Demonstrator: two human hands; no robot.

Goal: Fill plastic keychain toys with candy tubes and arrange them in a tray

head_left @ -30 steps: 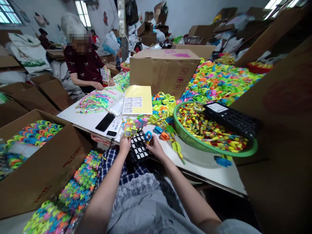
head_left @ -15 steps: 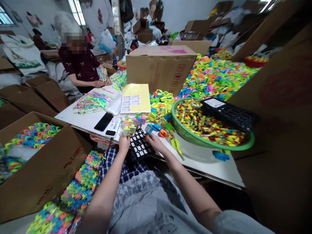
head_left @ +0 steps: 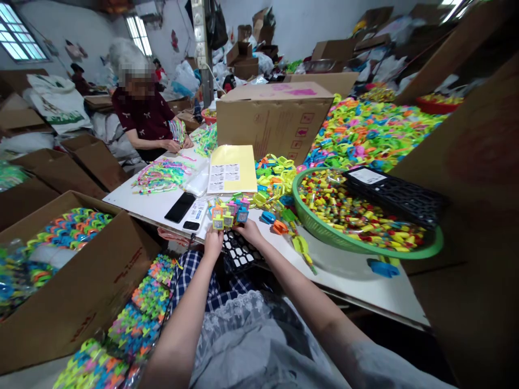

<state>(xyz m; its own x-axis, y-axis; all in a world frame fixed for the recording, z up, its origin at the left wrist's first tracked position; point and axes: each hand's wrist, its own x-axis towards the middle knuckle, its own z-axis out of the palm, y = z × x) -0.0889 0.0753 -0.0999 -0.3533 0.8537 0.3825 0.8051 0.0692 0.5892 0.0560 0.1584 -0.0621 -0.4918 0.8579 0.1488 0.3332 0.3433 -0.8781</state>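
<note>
A black plastic grid tray [head_left: 243, 253] rests tilted at the table's front edge, against my lap. At its far end stands a cluster of toy watches [head_left: 223, 212] in yellow, orange, pink and blue, with square faces. My left hand [head_left: 213, 243] is closed around the tray's left side, just below a yellow watch; its thumb and fingers partly hide the edge. My right hand [head_left: 250, 232] pinches a blue toy watch [head_left: 242, 215] at the cluster's right side. Loose blue, orange and green toy watches [head_left: 279, 227] lie to the right of it.
A green basket [head_left: 367, 248] of small yellow-red pieces carries another black tray [head_left: 395, 194]. Behind are a cardboard box [head_left: 271, 121] and a heap of colourful toys [head_left: 373, 129]. Phones [head_left: 180, 207] lie left; an open carton [head_left: 81, 286] stands beside me. A person [head_left: 146, 113] sits across.
My right hand has moved left with the blue toy watch, bringing it against the cluster on the tray. My left hand stays at the tray. The whole view has shifted slightly.
</note>
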